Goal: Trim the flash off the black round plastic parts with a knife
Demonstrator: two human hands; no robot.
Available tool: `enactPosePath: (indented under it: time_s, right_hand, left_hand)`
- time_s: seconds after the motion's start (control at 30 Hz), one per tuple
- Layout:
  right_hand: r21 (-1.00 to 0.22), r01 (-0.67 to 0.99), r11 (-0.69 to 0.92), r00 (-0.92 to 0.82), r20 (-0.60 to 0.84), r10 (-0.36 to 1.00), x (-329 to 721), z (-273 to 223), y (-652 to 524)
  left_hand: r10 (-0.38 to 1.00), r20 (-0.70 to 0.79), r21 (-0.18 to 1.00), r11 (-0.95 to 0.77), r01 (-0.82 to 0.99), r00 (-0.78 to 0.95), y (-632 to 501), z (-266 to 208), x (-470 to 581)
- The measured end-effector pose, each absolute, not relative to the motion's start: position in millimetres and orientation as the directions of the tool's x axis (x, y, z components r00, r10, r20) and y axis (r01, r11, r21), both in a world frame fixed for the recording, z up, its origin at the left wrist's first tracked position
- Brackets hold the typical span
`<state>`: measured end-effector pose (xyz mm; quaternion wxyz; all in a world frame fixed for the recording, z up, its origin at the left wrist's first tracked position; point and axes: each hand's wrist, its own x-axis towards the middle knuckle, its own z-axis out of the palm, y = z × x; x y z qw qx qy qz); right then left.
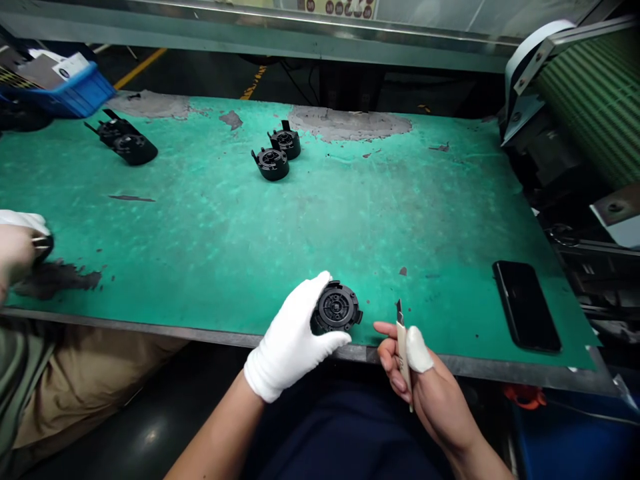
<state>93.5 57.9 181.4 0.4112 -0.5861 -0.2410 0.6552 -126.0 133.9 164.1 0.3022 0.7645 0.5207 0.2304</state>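
Note:
My left hand (295, 333), in a white glove, is closed around a round black plastic part (337, 307) just above the table's front edge. The part's ribbed, circular face is turned up toward me; its underside is hidden. To the right, my bare right hand (425, 380) grips a craft knife (402, 347) with a pale handle, its dark blade pointing away from me. A white cover (418, 350) wraps the right thumb. Blade and black part are apart.
Two black parts (273, 163) stand mid-table, with more black parts (131, 143) farther left. A phone (527, 305) lies at right, below a green conveyor belt (595, 93). A blue bin (83, 93) sits back left. A co-worker's hand (17, 250) holds something dark at far left.

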Motion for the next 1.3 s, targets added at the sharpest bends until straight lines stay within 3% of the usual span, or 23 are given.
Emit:
enactPosePath:
  time_s: [1.3]
  right_hand:
    - [-0.817,-0.164,-0.553,-0.035,-0.556,0.831,89,167,51]
  left_hand:
    - [0.906,0.042,0.681,-0.334,0.652,0.420,141,168,-134]
